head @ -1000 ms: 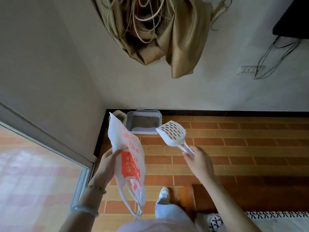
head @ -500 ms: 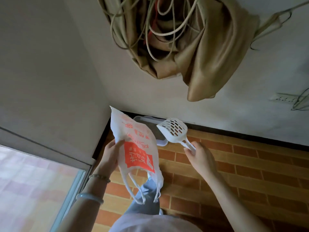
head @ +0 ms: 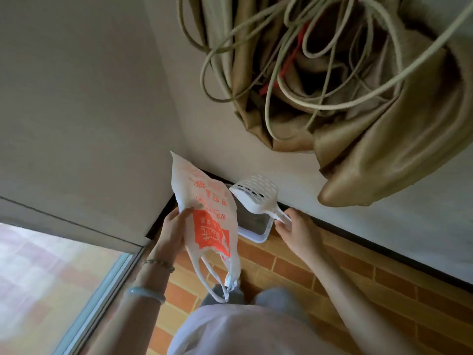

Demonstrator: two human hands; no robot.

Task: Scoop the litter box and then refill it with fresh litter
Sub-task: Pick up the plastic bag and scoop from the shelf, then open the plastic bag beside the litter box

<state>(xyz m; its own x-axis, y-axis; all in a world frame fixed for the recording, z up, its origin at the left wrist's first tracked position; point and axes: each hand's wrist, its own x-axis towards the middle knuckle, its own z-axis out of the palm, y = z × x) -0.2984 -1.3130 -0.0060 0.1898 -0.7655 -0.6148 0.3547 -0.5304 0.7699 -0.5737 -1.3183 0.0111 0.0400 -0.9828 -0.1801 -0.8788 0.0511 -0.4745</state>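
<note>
Against the wall at 12 o'clock sat the litter box (head: pixel 258 239), likely unscooped; scoop (head: pixel 253 193) hovered just above, handle clamped in fingers of right hand (head: pixel 297 229); left hand (head: pixel 174 231) pinched plastic bag (head: pixel 210 226) at 10 o'clock. Better open bag mouth first.

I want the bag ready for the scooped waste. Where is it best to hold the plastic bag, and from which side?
Probably by its two handle loops, reached from below, nearest the person. The plastic bag hangs mouth-down; the left hand only pinches its side, and the right hand holds the scoop.
</note>
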